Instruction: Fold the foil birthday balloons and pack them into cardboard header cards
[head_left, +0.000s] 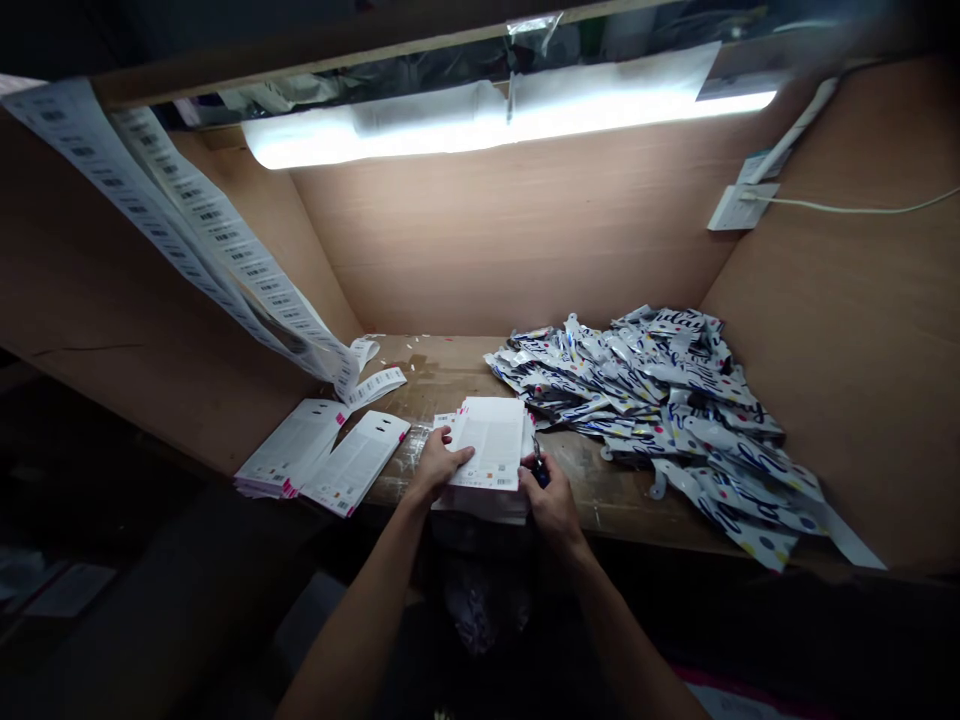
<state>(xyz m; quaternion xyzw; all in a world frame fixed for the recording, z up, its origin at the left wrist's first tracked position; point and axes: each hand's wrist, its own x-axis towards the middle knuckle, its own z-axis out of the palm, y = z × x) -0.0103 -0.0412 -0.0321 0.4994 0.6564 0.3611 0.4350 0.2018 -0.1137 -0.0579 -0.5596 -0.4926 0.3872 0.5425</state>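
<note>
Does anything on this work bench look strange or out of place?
Yes: a long barcode label strip hangs from the upper left and droops onto the wooden bench, unlike the neat card stacks. Small white scraps lie near its end.

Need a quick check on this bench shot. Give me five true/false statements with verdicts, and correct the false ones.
1. The left hand rests on a stack of white printed cards. True.
2. The right hand holds a roll of tape. False: it holds a small dark-handled tool.
3. A strip of barcode labels hangs down to the wooden bench. True.
4. The pile of printed foil pieces lies left of the hands. False: it lies to their right.
5. The tube light is lit. True.
</note>
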